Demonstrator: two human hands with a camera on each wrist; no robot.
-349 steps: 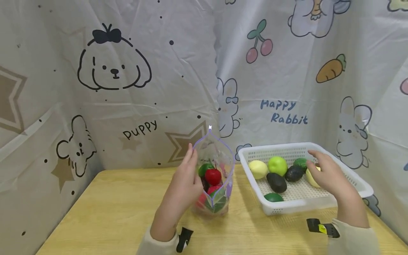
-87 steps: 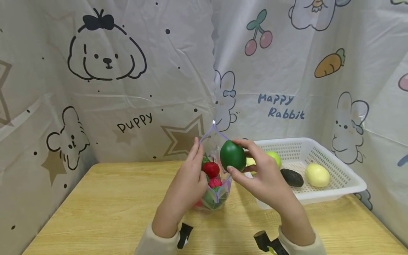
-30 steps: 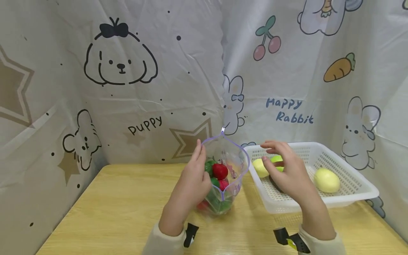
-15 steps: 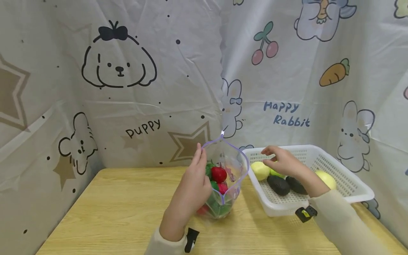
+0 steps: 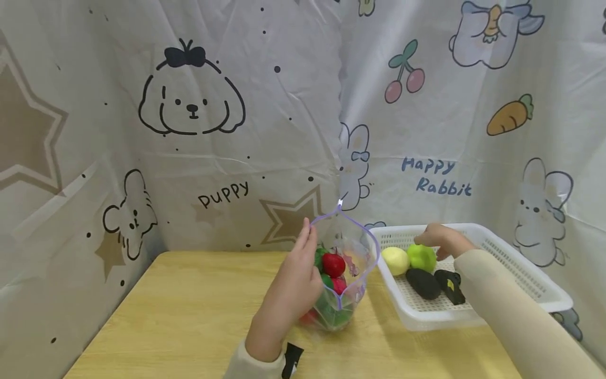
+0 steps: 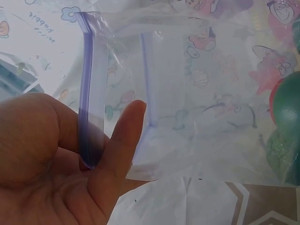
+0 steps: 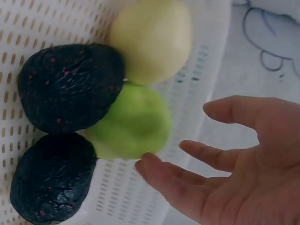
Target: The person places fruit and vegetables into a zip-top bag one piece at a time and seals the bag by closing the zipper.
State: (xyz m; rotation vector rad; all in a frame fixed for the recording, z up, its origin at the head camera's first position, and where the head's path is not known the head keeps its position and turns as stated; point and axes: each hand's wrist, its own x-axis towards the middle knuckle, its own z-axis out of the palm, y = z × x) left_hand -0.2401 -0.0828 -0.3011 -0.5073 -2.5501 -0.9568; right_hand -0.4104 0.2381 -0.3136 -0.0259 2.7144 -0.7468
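Observation:
My left hand (image 5: 293, 279) pinches the purple-zip edge of a clear zip bag (image 6: 197, 157) between thumb and fingers. The bag stands upright with its mouth spread, holding a red apple (image 5: 333, 265) and several green and red pieces. My right hand (image 5: 447, 241) is over the white basket, beside a green apple (image 7: 136, 122), fingers spread and slightly bent, with nothing in them. Whether a fingertip touches the apple I cannot tell. Near it lie two dark avocados (image 7: 70, 86) and a pale yellow fruit (image 5: 395, 260).
The white perforated basket (image 5: 435, 320) sits on the right of the wooden table (image 5: 189, 316). My right sleeve (image 5: 521, 310) crosses it and hides part of its inside. A printed curtain (image 5: 284, 131) hangs behind and at both sides.
A green fruit held by my right hand went from sight there; that hand then moved right, over the basket to the green apple. Fewer fruits show in the basket. My left hand keeps the bag edge.

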